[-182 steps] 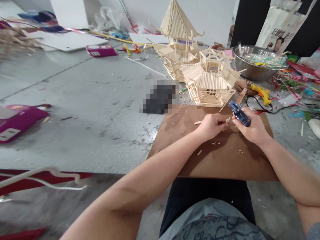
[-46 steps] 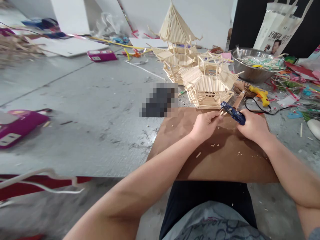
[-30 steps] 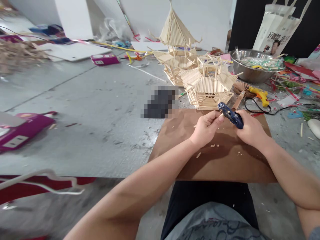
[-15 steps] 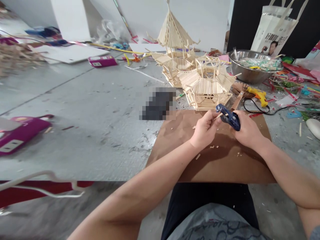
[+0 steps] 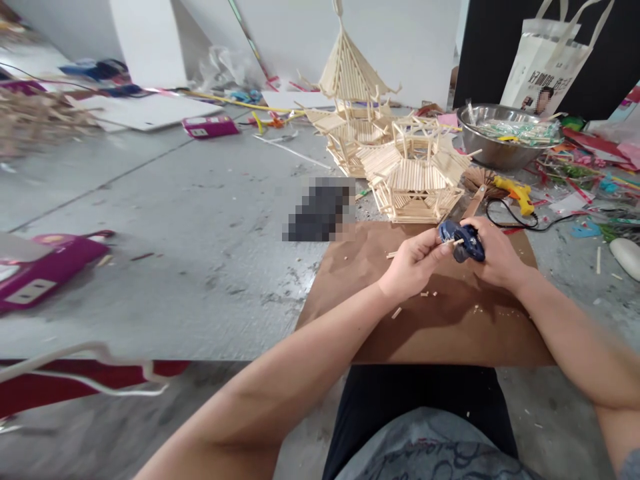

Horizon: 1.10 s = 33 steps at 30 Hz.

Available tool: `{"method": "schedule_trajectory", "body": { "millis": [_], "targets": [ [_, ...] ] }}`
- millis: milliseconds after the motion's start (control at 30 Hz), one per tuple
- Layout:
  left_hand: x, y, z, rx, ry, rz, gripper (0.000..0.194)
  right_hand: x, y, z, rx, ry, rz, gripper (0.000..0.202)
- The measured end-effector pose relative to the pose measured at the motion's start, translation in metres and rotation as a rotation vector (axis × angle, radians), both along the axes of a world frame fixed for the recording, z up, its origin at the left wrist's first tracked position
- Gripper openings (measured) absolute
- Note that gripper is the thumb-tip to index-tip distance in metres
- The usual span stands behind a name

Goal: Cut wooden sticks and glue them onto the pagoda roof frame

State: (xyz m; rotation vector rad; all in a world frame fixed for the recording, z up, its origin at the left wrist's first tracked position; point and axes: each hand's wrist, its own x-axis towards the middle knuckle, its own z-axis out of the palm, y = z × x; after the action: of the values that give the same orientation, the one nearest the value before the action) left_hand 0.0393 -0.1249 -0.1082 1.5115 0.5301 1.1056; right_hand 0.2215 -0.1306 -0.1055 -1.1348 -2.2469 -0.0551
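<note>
Wooden, ribbed pavilion (image 5: 417,177) and round steel bowl (image 5: 495,157) stand beyond creased brown paper (image 5: 440,337); above it, left hand (image 5: 413,263) pinches a thin stick (image 5: 452,241) at blue pliers (image 5: 473,244) clasped in right hand (image 5: 500,253).

White bag (image 5: 543,63) shows "好咖啡"; script (image 5: 425,460) on the grey shirt (image 5: 430,423) is unclear.

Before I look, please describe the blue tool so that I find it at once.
On the grey table, find the brown sheet. Over it, the right hand holds the tool, overlapped in view by a pale stick from the left hand. Its dark blue body contrasts with stick and sheet.
</note>
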Motion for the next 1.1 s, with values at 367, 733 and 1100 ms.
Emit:
{"method": "schedule_trajectory", "body": {
  "millis": [367,733,1100],
  "targets": [
    [0.000,0.006,0.000,-0.351,-0.111,-0.106,0.032,-0.005,-0.002,-0.003,0.019,-0.001,-0.138,0.043],
    [-0.004,0.002,0.005,-0.353,-0.052,-0.239,0.033,0.003,0.001,0.001,-0.005,-0.025,0.052,0.052],
    [-0.006,0.001,0.004,-0.507,-0.076,-0.463,0.034,0.006,-0.001,0.008,-0.010,-0.070,0.191,0.058]
  ]
}}
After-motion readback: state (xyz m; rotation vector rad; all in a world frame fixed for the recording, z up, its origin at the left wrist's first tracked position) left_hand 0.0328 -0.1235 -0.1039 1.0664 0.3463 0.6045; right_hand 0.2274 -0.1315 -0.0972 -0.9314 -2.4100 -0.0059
